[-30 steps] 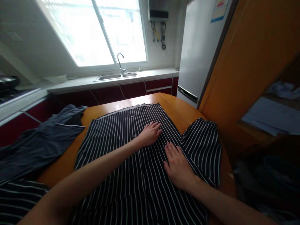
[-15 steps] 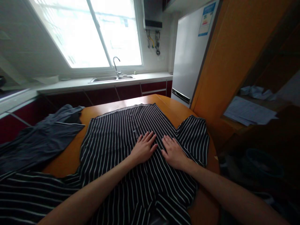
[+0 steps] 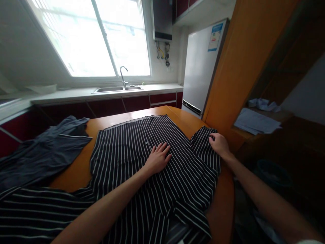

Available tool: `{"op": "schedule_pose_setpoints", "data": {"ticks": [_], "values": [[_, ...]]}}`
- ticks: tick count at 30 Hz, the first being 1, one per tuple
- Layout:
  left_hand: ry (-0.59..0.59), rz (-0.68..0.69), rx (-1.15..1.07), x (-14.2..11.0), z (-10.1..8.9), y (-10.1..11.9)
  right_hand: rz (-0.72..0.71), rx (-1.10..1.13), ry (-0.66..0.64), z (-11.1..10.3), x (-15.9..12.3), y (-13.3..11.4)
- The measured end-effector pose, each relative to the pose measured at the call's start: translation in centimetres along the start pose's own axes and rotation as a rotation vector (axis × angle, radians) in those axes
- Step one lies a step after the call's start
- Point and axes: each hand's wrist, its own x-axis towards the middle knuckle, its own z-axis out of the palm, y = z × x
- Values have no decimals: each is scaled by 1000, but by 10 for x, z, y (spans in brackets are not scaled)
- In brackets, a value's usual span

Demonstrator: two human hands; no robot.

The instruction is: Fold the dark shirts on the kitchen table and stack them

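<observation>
A black shirt with white stripes (image 3: 122, 152) lies spread face up on the wooden table, its collar end toward me and small buttons down the front. My left hand (image 3: 157, 158) rests flat on the middle of the shirt, fingers spread. Over at the right, my right hand (image 3: 219, 144) has its fingers curled in on the outer edge of the shirt's right-side sleeve (image 3: 201, 144). The fingertips are pressed together at the fabric. The other sleeve (image 3: 38, 210) stretches out to the lower left.
Dark grey clothing (image 3: 50, 152) lies at the table's left side. The wooden table (image 3: 177, 115) has a rounded right edge. Beyond stand a counter with a sink (image 3: 109, 89) and a fridge (image 3: 200, 67). Papers (image 3: 256, 122) lie on a shelf at right.
My right hand has lifted from flat on the shirt's middle and moved right to the sleeve, its fingers now curled. My left hand stays in place on the shirt.
</observation>
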Motion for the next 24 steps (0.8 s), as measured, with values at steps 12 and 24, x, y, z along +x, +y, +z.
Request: {"op": "schedule_pose_setpoints", "data": {"ticks": [12, 24], "values": [[39, 33, -36, 2, 3, -3, 355, -260, -110, 9, 22, 49], [44, 32, -63, 3, 4, -3, 395, -190, -103, 11, 30, 44]]}}
